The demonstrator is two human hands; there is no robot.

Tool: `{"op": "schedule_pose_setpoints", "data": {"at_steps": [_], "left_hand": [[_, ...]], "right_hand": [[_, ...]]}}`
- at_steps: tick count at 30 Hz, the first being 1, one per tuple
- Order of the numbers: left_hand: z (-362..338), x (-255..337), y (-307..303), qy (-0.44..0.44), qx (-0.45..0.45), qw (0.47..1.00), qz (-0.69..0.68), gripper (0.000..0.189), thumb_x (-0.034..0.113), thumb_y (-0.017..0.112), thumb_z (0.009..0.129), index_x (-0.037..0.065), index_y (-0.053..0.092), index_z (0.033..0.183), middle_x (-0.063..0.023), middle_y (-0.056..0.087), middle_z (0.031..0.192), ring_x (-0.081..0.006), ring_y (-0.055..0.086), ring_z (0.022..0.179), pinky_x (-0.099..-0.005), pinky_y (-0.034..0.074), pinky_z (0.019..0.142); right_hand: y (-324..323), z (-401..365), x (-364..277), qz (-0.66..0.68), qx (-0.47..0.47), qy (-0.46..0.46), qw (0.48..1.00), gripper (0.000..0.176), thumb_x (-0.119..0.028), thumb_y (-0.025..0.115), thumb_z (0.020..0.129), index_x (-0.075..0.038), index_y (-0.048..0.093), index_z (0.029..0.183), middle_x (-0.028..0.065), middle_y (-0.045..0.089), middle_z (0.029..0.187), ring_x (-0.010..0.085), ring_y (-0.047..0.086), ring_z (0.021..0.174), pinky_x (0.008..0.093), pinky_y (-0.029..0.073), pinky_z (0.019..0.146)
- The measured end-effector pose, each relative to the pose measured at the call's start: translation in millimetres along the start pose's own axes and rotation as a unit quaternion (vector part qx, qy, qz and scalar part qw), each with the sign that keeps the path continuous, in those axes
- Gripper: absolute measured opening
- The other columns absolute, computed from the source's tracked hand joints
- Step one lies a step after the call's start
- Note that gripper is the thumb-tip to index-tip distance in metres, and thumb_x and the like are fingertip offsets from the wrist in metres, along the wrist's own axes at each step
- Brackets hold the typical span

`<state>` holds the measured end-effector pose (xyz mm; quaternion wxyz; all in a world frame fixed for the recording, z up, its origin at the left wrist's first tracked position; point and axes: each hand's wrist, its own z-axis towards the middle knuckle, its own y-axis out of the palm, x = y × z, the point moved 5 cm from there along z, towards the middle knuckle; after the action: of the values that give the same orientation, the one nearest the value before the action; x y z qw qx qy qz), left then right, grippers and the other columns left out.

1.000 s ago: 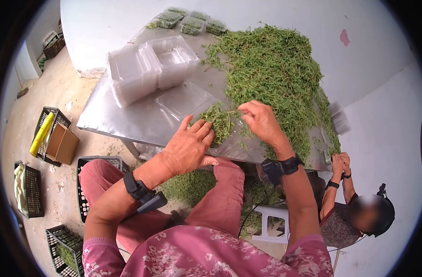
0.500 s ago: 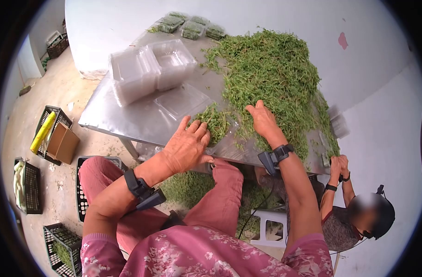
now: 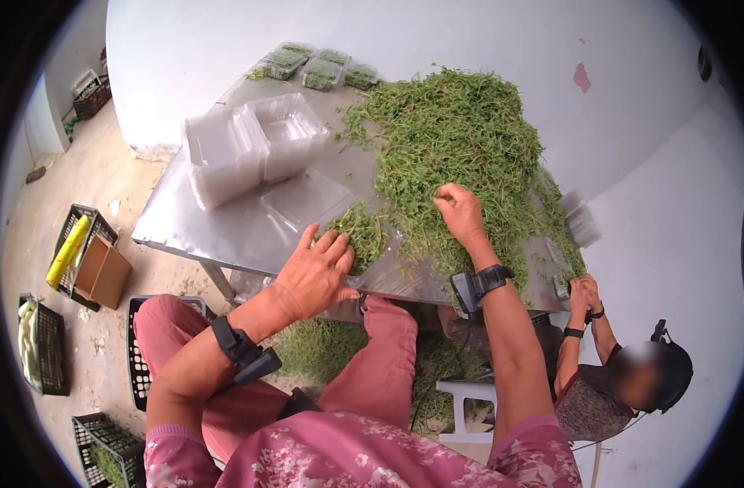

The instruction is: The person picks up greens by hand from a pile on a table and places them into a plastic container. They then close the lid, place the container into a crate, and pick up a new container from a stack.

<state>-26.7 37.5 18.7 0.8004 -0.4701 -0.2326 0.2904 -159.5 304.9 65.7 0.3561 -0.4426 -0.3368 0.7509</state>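
My left hand (image 3: 315, 272) lies with fingers stretched out and thumb apart, touching a small heap of green sprigs (image 3: 357, 232) in a clear plastic container near the table's front edge. Above the large pile of leafy greens (image 3: 453, 122), my right hand (image 3: 460, 215) has thumb and fingers pinched together; anything between them is too small to name. Behind my left hand, a clear plastic box with its lid open (image 3: 307, 198) lies flat on the metal table (image 3: 173, 215).
Stacked clear boxes (image 3: 226, 159) stand on the left of the table. Several filled boxes (image 3: 321, 73) sit at the back. A co-worker (image 3: 604, 398) works at the right edge. Black crates (image 3: 43, 346) and a white stool (image 3: 461, 407) are on the floor.
The whole view has shifted slightly. My right hand's fingers have drawn into a tighter pinch over the pile. My left hand stays at the small heap of sprigs.
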Motion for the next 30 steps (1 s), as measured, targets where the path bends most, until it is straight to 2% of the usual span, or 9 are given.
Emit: {"op": "schedule_pose_setpoints", "data": {"at_steps": [2,3,6,7,10,13,26,27,30], "left_hand": [[0,-1,-2,-0.006,-0.017,1.0,-0.017,0.071,0.047,0.07,0.076,-0.004,0.055,0.123,-0.0192,0.052,0.131,-0.0327,0.045,0.126,-0.0545,0.027,0.111],[-1,-2,-1,-0.004,-0.014,1.0,-0.018,0.071,0.047,0.07,0.076,-0.004,0.055,0.123,-0.0191,0.052,0.131,-0.0327,0.045,0.126,-0.0545,0.027,0.111],[-2,-4,0,0.001,-0.005,1.0,-0.019,0.07,0.046,0.071,0.075,-0.003,0.055,0.123,-0.0189,0.051,0.132,-0.0327,0.045,0.127,-0.0543,0.027,0.11],[-2,-5,-1,0.004,-0.004,1.0,-0.019,0.071,0.046,0.071,0.075,-0.003,0.054,0.124,-0.0189,0.051,0.133,-0.0328,0.045,0.127,-0.0543,0.027,0.11],[-5,-6,1,0.018,0.005,1.0,-0.013,0.072,0.045,0.071,0.075,-0.003,0.053,0.126,-0.0188,0.05,0.134,-0.0328,0.044,0.128,-0.0542,0.027,0.11],[-7,-7,1,0.018,0.008,1.0,-0.012,0.075,0.045,0.072,0.075,-0.002,0.051,0.129,-0.0187,0.049,0.136,-0.0329,0.043,0.129,-0.054,0.027,0.111],[-13,-8,-12,0.031,0.038,0.999,-0.018,0.076,0.044,0.072,0.076,-0.003,0.05,0.13,-0.0215,0.045,0.14,-0.0352,0.04,0.133,-0.0541,0.027,0.112],[-14,-10,-12,0.025,0.037,0.999,-0.022,0.075,0.044,0.071,0.077,-0.004,0.05,0.13,-0.022,0.045,0.139,-0.0353,0.04,0.133,-0.0542,0.027,0.112],[-16,-15,-15,0.007,0.04,0.999,-0.03,0.073,0.045,0.069,0.08,-0.007,0.049,0.128,-0.0232,0.045,0.138,-0.0359,0.04,0.132,-0.0541,0.027,0.112]], "right_hand": [[-3,8,17,0.124,0.009,0.068,0.99,0.011,-0.006,0.07,0.082,-0.001,0.061,0.088,0.0041,0.063,0.078,0.0162,0.061,0.069,0.0327,0.051,0.064],[-3,12,13,0.16,0.004,0.041,0.986,0.012,-0.008,0.069,0.085,0.0,0.06,0.086,-0.0006,0.062,0.075,0.0076,0.058,0.065,0.0268,0.048,0.056],[-17,14,18,0.249,0.032,0.139,0.958,0.009,-0.008,0.068,0.086,-0.003,0.06,0.087,-0.0007,0.062,0.075,0.0061,0.057,0.062,0.0234,0.046,0.052],[-16,16,21,0.223,0.019,0.132,0.966,0.006,-0.007,0.066,0.087,-0.005,0.061,0.088,-0.002,0.062,0.075,0.0039,0.056,0.06,0.0209,0.045,0.051],[-13,14,14,0.227,-0.012,0.107,0.968,0.005,-0.007,0.065,0.088,-0.005,0.061,0.09,-0.0029,0.061,0.074,0.0041,0.056,0.061,0.0207,0.045,0.051],[-18,15,-1,0.266,0.018,0.122,0.956,0.007,-0.007,0.066,0.088,-0.004,0.061,0.092,-0.0032,0.061,0.074,0.0037,0.056,0.061,0.0196,0.045,0.052],[-30,23,-69,0.309,0.056,-0.021,0.949,0.009,-0.004,0.065,0.089,0.0,0.062,0.096,-0.001,0.063,0.081,0.0035,0.057,0.065,0.0191,0.048,0.057],[-31,17,-84,0.279,0.052,-0.029,0.959,0.01,-0.002,0.064,0.088,-0.001,0.062,0.097,-0.0009,0.063,0.082,0.0017,0.056,0.067,0.0202,0.048,0.058],[-23,-5,-121,0.134,0.016,-0.054,0.989,0.013,-0.001,0.064,0.086,-0.002,0.062,0.099,0.0038,0.065,0.083,0.0086,0.06,0.067,0.0249,0.05,0.061]]}}
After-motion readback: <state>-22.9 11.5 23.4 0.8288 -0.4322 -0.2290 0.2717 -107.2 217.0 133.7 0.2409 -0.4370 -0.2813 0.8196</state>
